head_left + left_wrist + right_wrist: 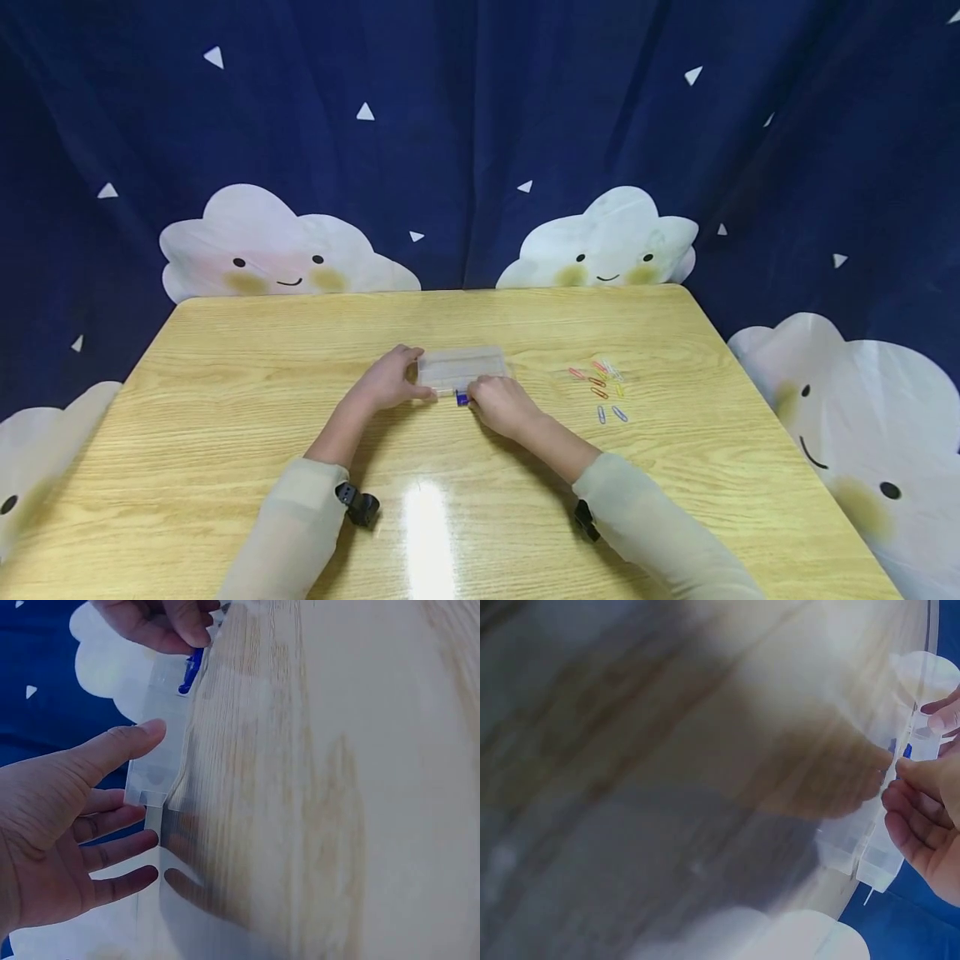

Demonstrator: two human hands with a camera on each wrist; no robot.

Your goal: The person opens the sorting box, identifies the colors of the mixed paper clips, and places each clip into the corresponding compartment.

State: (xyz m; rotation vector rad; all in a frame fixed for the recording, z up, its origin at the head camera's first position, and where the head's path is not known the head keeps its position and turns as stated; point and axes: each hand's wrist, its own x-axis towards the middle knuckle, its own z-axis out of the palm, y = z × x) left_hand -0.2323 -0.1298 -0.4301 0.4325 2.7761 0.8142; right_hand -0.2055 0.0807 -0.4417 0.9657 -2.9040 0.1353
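Note:
A clear plastic box (461,364) lies on the table between the two hands, with a blue latch (462,399) at the middle of its near side. My left hand (390,379) is at the box's left end, fingers apart and nearly straight. In the left wrist view its thumb (154,729) overlaps the box; whether it touches is hard to tell. My right hand (504,404) is at the near side with curled fingers, pinching the right end of the blue latch. In the right wrist view, the thumb (904,766) partly covers the latch (908,751).
Several coloured paper clips (600,390) lie loose on the table to the right of the box. The wooden table (225,467) reaches back to a dark blue curtain (442,125) printed with clouds. A bright glare patch (429,542) shows near the front.

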